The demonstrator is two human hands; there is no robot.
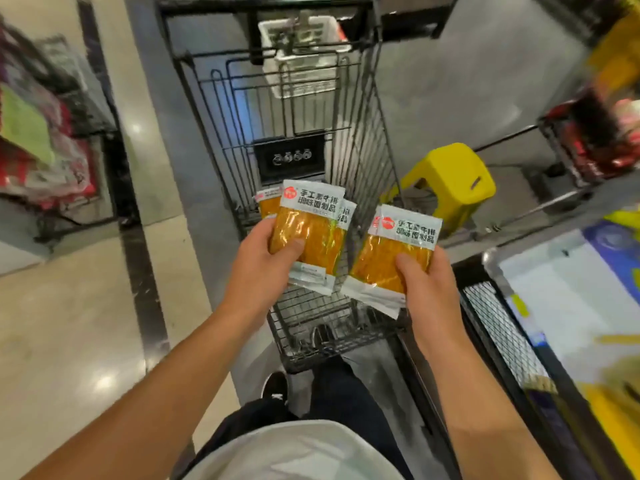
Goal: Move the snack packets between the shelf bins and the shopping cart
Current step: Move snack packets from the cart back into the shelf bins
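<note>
Shiny beige floor tiles [69, 306] are filling the left side of the view, and a blurred rack of red and green bags [38, 147] is standing at the far left edge; its contents are too smeared to read. A person is standing behind a black wire shopping cart [356, 140], and the cart's far end is running out of the frame at the top. A white basket [304, 43] is sitting near that far end, partly hidden by the wires.

The left hand [263, 268] is gripping a fanned bunch of orange snack packets [308, 233] over the near end of the cart, thumb on the front one; how many are behind it is hard to count, because they are overlapping. Just beside it, the right hand [429, 282] is holding another orange packet [398, 251] with the thumb pressing its front; a second packet seems to be peeking out behind it.

A yellow plastic stool [450, 181] is standing right of the cart. At the right edge, a shelf bin [491, 327] with a mesh side is cut off, and its blue and yellow goods are blurred.
</note>
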